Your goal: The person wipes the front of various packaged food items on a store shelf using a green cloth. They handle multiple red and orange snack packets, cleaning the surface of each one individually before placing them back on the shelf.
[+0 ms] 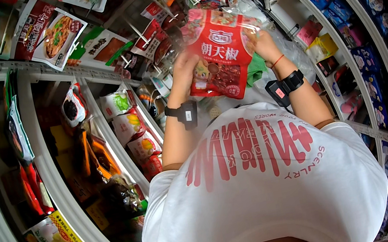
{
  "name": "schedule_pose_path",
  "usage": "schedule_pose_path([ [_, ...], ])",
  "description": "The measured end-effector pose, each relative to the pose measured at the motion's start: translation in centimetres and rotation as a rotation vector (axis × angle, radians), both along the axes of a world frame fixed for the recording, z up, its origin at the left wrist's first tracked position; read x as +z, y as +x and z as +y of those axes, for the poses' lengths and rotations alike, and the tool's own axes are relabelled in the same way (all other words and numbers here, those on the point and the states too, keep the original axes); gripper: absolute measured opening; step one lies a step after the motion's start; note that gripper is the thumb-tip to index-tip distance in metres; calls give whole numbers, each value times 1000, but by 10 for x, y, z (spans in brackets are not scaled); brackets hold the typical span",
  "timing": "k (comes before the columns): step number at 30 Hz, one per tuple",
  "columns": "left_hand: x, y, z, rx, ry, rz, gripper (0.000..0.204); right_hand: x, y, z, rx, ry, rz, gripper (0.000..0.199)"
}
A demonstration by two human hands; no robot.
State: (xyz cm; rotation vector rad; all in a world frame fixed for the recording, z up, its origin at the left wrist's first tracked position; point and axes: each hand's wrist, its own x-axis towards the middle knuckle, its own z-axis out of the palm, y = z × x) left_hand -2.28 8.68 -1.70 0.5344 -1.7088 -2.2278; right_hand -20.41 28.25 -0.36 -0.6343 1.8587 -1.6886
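Note:
A red packet of dried chillies [216,57] is held up in front of me, tilted a little, its printed front toward me. My left hand [186,69] grips its left edge, fingers partly hidden behind it. At the upper right edge, my right hand [264,46] is closed on the same packet. A crumpled green cloth [255,69] shows just below my right hand, beside the packet; whether that hand also holds it I cannot tell. Black bands with small boxes are strapped round both wrists.
Food packets [51,34] hang from metal hooks ahead and to the left. White shelves [71,205] with bagged goods curve along my left. Another rack [347,47] of colourful packages stands at the right. Clear plastic wrapping [294,57] lies behind my right wrist.

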Motion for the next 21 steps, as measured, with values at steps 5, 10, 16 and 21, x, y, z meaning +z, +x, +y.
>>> schedule_pose_path([
  [5, 9, -12, -4, -97, -429, -28, 16, -48, -17, 11, 127, -142, 263, 35],
  [10, 23, -18, -2, -71, -46, -48, 15, 3, 12, 11, -48, 130, 89, 32],
  [16, 30, -27, -2, -76, -174, 11, 18, -36, -23, 8, -21, -2, -46, 52],
  [21, 36, -29, 2, 74, -262, -22, 20, -63, -67, 32, -224, 121, 276, 26],
])
